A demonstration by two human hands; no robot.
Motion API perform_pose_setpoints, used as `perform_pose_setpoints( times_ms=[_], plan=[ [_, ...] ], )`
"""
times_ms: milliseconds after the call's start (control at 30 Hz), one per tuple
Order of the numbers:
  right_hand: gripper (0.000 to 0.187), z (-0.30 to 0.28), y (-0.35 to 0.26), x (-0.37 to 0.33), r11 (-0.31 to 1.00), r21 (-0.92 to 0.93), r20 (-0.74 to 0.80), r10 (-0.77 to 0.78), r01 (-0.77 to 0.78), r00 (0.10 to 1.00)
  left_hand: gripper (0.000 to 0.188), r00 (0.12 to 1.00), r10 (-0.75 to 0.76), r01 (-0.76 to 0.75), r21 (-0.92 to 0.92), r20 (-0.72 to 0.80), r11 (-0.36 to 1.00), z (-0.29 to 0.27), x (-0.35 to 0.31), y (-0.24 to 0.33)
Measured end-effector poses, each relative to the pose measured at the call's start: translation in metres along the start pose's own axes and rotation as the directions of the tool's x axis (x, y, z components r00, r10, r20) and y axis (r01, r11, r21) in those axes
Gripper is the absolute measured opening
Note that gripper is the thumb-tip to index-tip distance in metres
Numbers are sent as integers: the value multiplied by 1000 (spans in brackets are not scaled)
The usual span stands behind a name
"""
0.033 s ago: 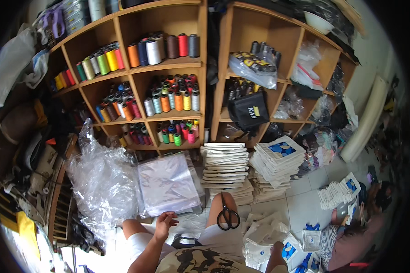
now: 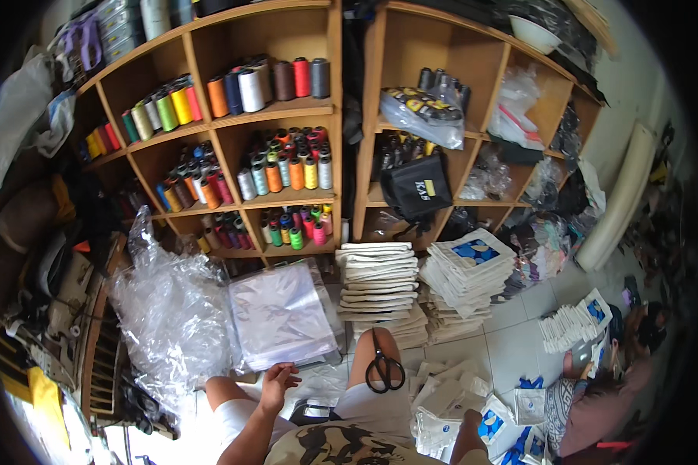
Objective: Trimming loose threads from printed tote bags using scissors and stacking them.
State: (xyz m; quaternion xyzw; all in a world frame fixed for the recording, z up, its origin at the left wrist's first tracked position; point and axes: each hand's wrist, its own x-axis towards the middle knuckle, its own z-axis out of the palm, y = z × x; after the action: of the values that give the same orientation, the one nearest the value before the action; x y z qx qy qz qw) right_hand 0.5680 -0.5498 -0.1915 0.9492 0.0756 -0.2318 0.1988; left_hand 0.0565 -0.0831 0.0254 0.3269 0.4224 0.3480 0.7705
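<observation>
The loose bags (image 2: pixel 446 395) are lying just ahead and to the left of the right hand (image 2: pixel 471 422), and well off to the right of the left hand (image 2: pixel 279 384), so the right is plainly being the nearer one. The heap is seeming to run lengthwise away from the person, its folds pointing several ways. I'm not managing to tell whether the right hand is gripping cloth or only touching it. The left is hanging half-curled, holding nothing that I'm seeing. Between the hands, scissors (image 2: pixel 379 358) are lying on the right thigh, tips pointing forward. The bags are resting on the tiled floor (image 2: pixel 512 345). Ahead of the left hand, clear sleeves (image 2: pixel 279 314) are lying beside crumpled plastic (image 2: pixel 171 310); ahead and between both hands, a folded stack (image 2: pixel 378 283) is standing below shelves (image 2: pixel 336 93) holding spools (image 2: pixel 273 177). Beyond the right hand, rightward, a co-worker (image 2: pixel 601 407) is sitting low
</observation>
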Motion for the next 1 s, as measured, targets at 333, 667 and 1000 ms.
perform_pose_setpoints(
  times_ms=[333,667,1000],
  plan=[
    [34,-313,-270,-48,466,449,-769,-232,762,595,17,996,31,-24,81,-79,996,20,-7,24],
    [34,-404,-357,0,755,270,-726,-248,598,642,17,988,60,-51,63,-140,997,29,-10,40],
    [13,-473,-322,-36,524,228,-902,-204,821,380,17,996,57,-52,66,-73,996,27,-3,49]
  ],
)
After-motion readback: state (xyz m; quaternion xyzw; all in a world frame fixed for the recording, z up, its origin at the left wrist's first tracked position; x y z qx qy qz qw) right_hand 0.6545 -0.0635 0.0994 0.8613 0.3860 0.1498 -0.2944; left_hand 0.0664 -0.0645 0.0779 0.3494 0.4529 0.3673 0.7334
